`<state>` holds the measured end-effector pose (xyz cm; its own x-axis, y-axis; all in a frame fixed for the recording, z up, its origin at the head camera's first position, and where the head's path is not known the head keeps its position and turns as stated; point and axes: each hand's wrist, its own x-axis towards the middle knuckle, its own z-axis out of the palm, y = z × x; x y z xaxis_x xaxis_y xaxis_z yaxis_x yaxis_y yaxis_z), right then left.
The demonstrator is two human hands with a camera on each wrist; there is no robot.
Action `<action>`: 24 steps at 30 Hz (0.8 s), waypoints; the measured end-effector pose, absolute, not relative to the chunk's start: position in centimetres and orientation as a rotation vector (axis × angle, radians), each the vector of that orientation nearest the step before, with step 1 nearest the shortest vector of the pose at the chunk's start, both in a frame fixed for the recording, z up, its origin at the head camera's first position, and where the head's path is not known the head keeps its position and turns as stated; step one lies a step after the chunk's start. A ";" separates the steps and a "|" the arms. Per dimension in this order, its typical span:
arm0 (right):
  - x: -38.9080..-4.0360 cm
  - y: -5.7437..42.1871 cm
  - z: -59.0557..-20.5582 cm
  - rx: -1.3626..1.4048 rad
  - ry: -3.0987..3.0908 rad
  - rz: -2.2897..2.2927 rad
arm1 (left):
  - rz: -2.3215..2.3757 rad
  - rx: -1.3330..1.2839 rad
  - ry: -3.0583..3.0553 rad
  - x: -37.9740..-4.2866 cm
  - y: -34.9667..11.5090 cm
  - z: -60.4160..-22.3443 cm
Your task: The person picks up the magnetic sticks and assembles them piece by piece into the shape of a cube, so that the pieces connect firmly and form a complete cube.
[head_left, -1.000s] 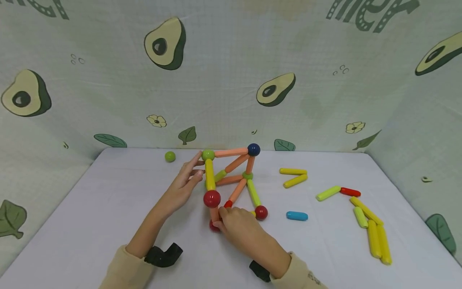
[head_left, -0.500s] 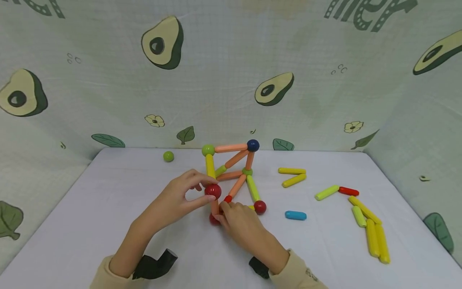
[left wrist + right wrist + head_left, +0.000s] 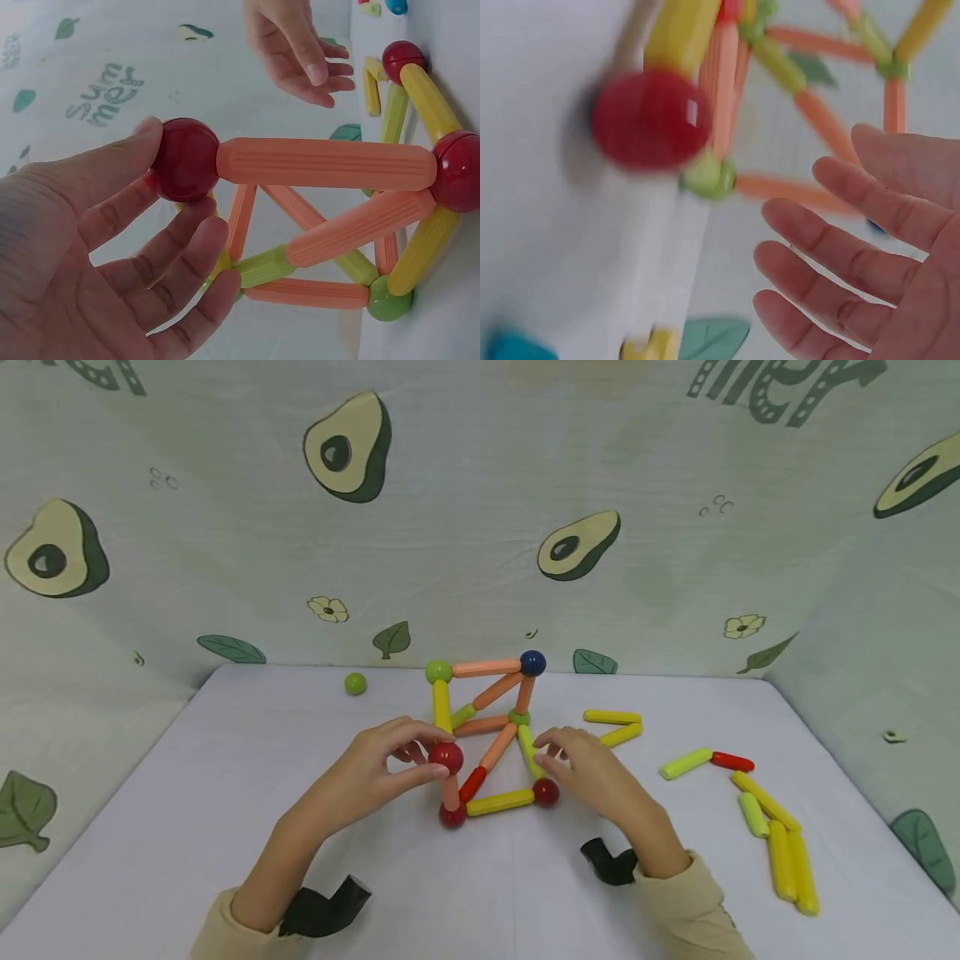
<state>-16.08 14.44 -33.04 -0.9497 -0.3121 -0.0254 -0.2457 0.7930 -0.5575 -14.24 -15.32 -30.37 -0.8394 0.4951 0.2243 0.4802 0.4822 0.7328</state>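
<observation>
A frame of coloured rods and balls stands mid-table in the head view. My left hand [image 3: 397, 760] pinches its upper front red ball [image 3: 186, 159] between thumb and fingers. Below that ball an orange rod [image 3: 326, 162] runs down to a lower red ball [image 3: 452, 814]. From there a yellow rod [image 3: 500, 802] leads to another red ball [image 3: 546, 792] on the right. My right hand [image 3: 592, 768], fingers loosely bent and holding nothing, hovers by that right corner. At the frame's top back, an orange rod [image 3: 486, 668] joins a green ball [image 3: 438, 672] and a dark blue ball [image 3: 532, 662].
A loose green ball [image 3: 356, 683] lies at the back left. Two yellow rods [image 3: 612, 717] are behind my right hand. Farther right lie a lime rod [image 3: 686, 763], a red rod [image 3: 732, 761] and several yellow rods [image 3: 782, 860]. A printed cloth rises behind the table.
My left hand came down from beside the upper green ball and took hold of the upper front red ball. My right hand left the frame's lower front corner and moved right, uncovering the yellow rod.
</observation>
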 end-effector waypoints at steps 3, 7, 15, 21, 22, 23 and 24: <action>-17.1 17.4 -33.2 -0.382 2.906 -0.894 | 1.331 0.886 2.680 -14.3 -15.2 -30.4; -18.2 20.7 -34.0 -0.289 2.925 -0.884 | 1.336 0.876 2.673 -14.2 -15.1 -30.4; -19.4 24.3 -35.7 -0.240 2.880 -0.848 | 1.351 0.840 2.652 -14.2 -15.0 -30.2; -19.7 25.2 -36.3 -0.247 2.844 -0.794 | 1.369 0.837 2.632 -14.1 -15.0 -30.1; -19.8 25.3 -36.4 -0.244 2.840 -0.794 | 1.371 0.835 2.630 -14.1 -15.0 -30.1; -19.9 25.3 -36.4 -0.241 2.839 -0.790 | 1.372 0.832 2.628 -14.1 -15.0 -30.1; -19.9 25.4 -36.5 -0.237 2.837 -0.790 | 1.372 0.828 2.626 -14.1 -15.0 -30.1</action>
<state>-19.91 25.37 -36.48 -0.9699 -0.2021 -0.1360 -0.1028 0.8457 -0.5237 -14.15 -14.98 -30.09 -0.8532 0.4879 0.1846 0.4302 0.4578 0.7781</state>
